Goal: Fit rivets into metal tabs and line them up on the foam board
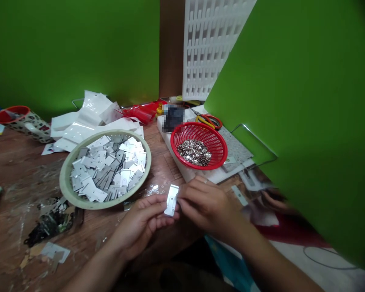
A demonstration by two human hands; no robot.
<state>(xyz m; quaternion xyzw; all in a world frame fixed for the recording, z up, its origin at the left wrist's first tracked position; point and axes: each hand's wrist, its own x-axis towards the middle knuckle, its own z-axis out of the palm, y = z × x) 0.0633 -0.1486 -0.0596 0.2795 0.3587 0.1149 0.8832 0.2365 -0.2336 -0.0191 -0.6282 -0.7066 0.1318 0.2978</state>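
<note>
Head view: bowl (67, 184) holds plates (109, 168), basket (214, 140) washers (194, 153).

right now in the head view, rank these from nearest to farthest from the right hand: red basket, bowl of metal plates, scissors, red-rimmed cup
From the right hand:
1. red basket, just beyond it on the white board
2. scissors, behind the basket
3. bowl of metal plates, off to the left; its near rim is close to the scissors' rank
4. red-rimmed cup, far left, tipped over

Left hand (141, 225) palm-up, right hand (205, 205) palm-down, fingers pinched together at centre.
</note>
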